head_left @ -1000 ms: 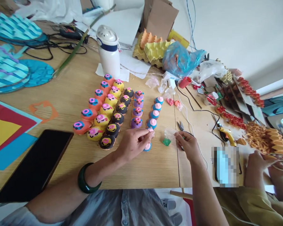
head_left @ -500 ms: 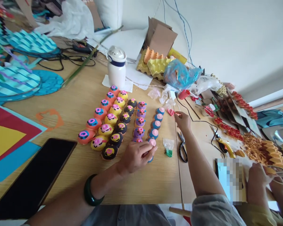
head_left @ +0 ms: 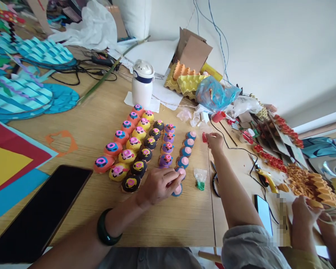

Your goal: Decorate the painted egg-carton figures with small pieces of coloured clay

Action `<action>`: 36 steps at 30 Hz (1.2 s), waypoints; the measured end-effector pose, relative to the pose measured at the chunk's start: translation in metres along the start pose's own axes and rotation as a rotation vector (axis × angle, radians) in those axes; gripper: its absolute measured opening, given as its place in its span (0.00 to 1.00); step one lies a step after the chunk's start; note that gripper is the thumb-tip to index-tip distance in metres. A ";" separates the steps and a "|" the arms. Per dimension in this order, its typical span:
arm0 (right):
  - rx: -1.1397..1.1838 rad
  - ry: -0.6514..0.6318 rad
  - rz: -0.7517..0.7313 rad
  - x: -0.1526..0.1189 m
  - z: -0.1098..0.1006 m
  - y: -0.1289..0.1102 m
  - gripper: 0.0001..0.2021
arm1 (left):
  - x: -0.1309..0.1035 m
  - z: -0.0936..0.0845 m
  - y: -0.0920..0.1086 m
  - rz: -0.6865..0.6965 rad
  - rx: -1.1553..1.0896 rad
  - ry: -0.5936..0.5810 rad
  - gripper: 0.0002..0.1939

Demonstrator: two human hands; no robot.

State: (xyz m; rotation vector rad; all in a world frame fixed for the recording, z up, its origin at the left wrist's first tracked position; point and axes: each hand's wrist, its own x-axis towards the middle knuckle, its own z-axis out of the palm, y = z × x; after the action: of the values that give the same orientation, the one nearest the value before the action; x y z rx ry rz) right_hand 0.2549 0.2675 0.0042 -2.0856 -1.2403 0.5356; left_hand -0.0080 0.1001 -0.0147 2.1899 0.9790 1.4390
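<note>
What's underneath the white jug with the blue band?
White paper shows on both sides of the white jug, so it seems to stand on that; the surface directly beneath its base is covered.

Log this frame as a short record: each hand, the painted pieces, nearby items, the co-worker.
Left hand: fingertips at a pink-topped blue dome; grip unclear
Right hand: fingertips at a small red packet; grip unclear
Dome rows, left to right: orange, yellow, black, purple, blue
Nearby: clear bag with green contents; scissors, partly hidden by right forearm
Co-worker: hand at lower right
</note>
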 end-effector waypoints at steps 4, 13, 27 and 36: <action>0.287 -0.024 -0.024 -0.049 -0.024 0.000 0.14 | 0.001 -0.004 -0.006 -0.159 -0.141 0.020 0.16; 0.674 -0.301 -0.061 -0.193 -0.041 0.008 0.18 | 0.038 0.000 0.021 -0.683 -0.667 -0.049 0.22; 0.492 -0.484 -0.300 -0.205 -0.074 0.011 0.18 | 0.025 -0.001 0.052 -0.705 -0.673 -0.261 0.16; 0.494 -0.552 -0.119 -0.204 -0.069 0.015 0.18 | 0.021 0.006 0.041 -0.694 -0.634 -0.231 0.17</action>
State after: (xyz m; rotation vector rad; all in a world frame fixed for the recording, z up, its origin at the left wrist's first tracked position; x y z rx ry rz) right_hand 0.2114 0.0600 0.0469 -1.4818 -1.3389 1.2766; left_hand 0.0177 0.0864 0.0222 1.3287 0.9035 0.9553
